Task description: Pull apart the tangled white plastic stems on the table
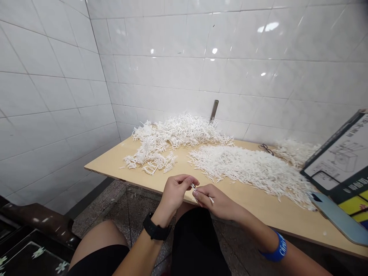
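Note:
My left hand point(177, 193) and my right hand point(215, 200) meet just over the table's front edge, fingertips almost touching. Between them is a small white branched plastic piece point(193, 186), pinched by the left thumb and fingers. The right thumb and fingers are closed on its lower side, and a thin white stem end point(212, 200) pokes out below them. Fingers cover most of the piece. Beyond my left hand lies a tangled heap of white branched pieces point(184, 132). A flatter pile of short, loose white pieces point(247, 165) spreads behind and right of my right hand.
The wooden table point(112, 165) backs onto a tiled wall point(172, 73), where a metal strip point(214, 111) stands upright. At right are a printed box point(336, 157), a pale blue phone-like slab point(340, 218) and a dark looped object point(266, 148). Dark wooden furniture point(43, 226) is lower left.

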Demonstrator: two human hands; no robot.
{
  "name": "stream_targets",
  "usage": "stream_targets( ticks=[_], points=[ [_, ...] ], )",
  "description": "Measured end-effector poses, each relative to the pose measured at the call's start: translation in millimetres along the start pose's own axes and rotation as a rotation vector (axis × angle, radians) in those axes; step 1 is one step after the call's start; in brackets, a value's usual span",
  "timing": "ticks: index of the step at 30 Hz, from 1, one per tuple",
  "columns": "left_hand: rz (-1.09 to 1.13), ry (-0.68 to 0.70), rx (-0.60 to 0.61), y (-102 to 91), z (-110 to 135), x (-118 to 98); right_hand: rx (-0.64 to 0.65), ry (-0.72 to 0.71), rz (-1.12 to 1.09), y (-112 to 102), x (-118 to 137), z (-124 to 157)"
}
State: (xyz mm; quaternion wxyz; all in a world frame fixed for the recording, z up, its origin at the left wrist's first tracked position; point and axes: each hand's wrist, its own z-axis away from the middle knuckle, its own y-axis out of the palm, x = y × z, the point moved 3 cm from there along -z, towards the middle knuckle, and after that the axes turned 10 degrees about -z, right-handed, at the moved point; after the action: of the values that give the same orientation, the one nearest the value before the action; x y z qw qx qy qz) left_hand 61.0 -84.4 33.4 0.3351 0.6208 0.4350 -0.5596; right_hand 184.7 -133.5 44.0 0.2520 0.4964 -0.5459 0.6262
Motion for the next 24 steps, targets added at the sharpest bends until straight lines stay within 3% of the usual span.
stream_targets(
  ticks=[4,8,10,13,15,17,20,22,24],
  points=[
    [0.086,-0.033,-0.051,11.3,-30,7,-0.159,0.034,0.067,-7,2,14],
    [-0.017,-0.081,-0.395,-15.1,-68,27,-0.071,0.100,0.081,-13,7,52],
    [-0.086,-0.087,-0.290,-11.6,-84,39,-0.091,0.129,0.076,-21,3,68],
    [-0.244,0.076,-0.009,24.1,-100,48,-0.171,0.175,0.055,-27,-10,75],
    [-0.559,0.218,0.189,54.9,-105,49,-0.187,0.177,0.033,-20,-14,70],
    [-0.877,0.251,0.288,72.8,-105,50,-0.210,0.142,0.045,-8,-11,65],
    [-1.079,0.348,0.178,66.2,-93,45,-0.319,0.006,0.151,-6,6,61],
    [-1.074,0.454,0.081,50.6,-75,44,-0.489,-0.169,0.270,-33,24,54],
    [-1.077,0.457,-0.009,34.7,-57,50,-0.654,-0.329,0.407,-79,46,32]
  ],
)
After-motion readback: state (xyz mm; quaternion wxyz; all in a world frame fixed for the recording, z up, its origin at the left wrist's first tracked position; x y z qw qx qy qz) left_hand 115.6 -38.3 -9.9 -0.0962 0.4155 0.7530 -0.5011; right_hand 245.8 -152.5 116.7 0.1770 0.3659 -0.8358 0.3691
